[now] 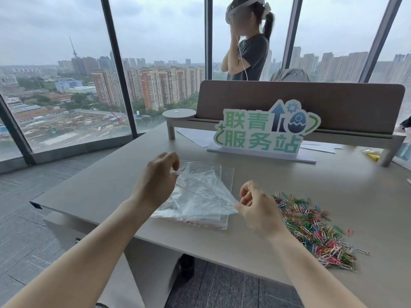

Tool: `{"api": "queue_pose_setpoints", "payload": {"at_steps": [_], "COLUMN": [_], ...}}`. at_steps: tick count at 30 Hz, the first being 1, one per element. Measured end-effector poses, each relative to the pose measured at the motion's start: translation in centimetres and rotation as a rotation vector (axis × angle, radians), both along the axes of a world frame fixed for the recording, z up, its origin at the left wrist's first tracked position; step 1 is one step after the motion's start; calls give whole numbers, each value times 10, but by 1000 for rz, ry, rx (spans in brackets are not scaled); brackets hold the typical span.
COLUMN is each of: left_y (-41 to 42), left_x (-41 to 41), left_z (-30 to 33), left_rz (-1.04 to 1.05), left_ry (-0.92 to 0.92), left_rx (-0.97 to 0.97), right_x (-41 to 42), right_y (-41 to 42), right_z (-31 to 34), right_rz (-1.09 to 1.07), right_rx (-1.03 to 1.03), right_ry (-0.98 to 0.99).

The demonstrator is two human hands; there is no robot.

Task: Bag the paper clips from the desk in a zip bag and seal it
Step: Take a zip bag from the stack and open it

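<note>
Head view, looking down at two bare forearms reaching over a pale grey table [106, 187]. The left hand [155, 181] is pinching one edge of a clear zip bag [206, 192] between thumb and curled fingers, and the right hand [258, 210] is pinching the opposite corner of the same bag, so the hands are sitting apart with the plastic stretching between them. The held bag is lifting slightly above a small stack of clear bags [200, 218] lying flat on the table under and between the hands. Just to the right of the right hand, a heap of multicoloured paper clips [315, 230] is spreading loosely across the table, none of them showing inside the bag. Beyond the hands, a green and white cut-out sign [262, 130] is standing upright in front of a brown desk divider [333, 103]. Behind the divider, a person [249, 45] wearing a headset is standing by tall windows overlooking a city.
</note>
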State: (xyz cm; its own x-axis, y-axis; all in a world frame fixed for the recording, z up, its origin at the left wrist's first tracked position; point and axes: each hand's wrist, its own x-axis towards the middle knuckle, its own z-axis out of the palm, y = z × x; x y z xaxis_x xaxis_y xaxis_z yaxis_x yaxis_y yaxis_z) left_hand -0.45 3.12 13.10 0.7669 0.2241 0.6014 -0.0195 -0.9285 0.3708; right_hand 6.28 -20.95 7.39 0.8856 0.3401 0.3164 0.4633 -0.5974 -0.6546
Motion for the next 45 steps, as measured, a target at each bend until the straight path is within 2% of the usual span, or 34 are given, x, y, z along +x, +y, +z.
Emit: {"api": "queue_pose_setpoints", "payload": {"at_steps": [7, 13, 23, 36, 45], "left_y": [-5, -16, -44, -66, -87], "left_x": [-21, -54, -96, -122, -128], "left_z": [27, 47, 46, 9, -18], "left_rz": [53, 43, -27, -114, -147], "left_ry": [49, 129, 238, 410, 480], "left_rx": [6, 17, 25, -98, -165], "right_x": [-8, -25, -61, -87, -93], "right_y": [-1, 6, 9, 1, -12], "right_z": [6, 4, -2, -41, -53], "right_rz": [24, 163, 234, 234, 204], "right_rx": [110, 231, 269, 157, -36], "right_ry": [-39, 6, 29, 46, 53]}}
